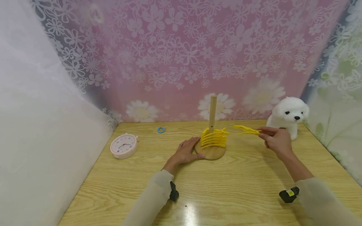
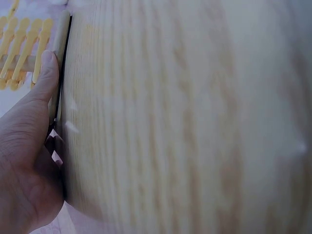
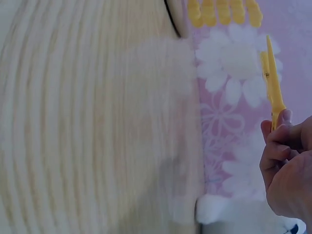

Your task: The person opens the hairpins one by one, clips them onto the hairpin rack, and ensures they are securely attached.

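A wooden stand (image 1: 214, 153) has a round base and an upright post (image 1: 212, 113). Several slim, slightly curved yellow plastic pieces (image 1: 213, 139) are stacked around the lower post. My left hand (image 1: 185, 151) holds the base at its left edge, thumb at the front rim; in the left wrist view the thumb (image 2: 46, 73) lies along the base beside the yellow pieces. To the right of the stand, my right hand (image 1: 277, 141) pinches one loose yellow plastic piece (image 1: 246, 129) above the table. Its tip points left toward the stack. My other right fingers are curled, as the right wrist view shows.
A pink alarm clock (image 1: 124, 146) lies at the table's left, and a small blue ring (image 1: 161, 129) lies farther back. Behind my right hand sits a white plush dog (image 1: 291, 110). Flower-patterned cloth (image 1: 181, 62) rises along the table's back edge.
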A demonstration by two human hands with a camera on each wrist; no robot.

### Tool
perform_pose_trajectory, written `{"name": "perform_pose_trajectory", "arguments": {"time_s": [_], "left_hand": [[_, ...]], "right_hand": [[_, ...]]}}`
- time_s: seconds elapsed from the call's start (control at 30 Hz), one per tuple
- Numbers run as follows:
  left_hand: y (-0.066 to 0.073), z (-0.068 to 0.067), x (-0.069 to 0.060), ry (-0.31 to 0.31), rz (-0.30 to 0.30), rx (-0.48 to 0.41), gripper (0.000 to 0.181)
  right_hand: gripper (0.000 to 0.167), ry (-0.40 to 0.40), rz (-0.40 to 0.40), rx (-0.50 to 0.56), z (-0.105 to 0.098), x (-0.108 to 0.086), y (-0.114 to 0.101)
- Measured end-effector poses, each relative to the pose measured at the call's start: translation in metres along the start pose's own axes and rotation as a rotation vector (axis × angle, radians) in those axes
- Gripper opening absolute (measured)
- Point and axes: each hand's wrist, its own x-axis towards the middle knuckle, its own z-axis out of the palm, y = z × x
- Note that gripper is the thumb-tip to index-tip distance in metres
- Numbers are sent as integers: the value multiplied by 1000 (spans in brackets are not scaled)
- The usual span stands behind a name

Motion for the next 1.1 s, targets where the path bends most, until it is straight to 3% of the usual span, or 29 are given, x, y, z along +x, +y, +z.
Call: {"name": "perform_pose_trajectory", "arguments": {"time_s": [1.1], "left_hand": [[1,0,0,6,21,-13,93]], "right_hand": [[25,-28,-14,-10,73,16,-61]]}}
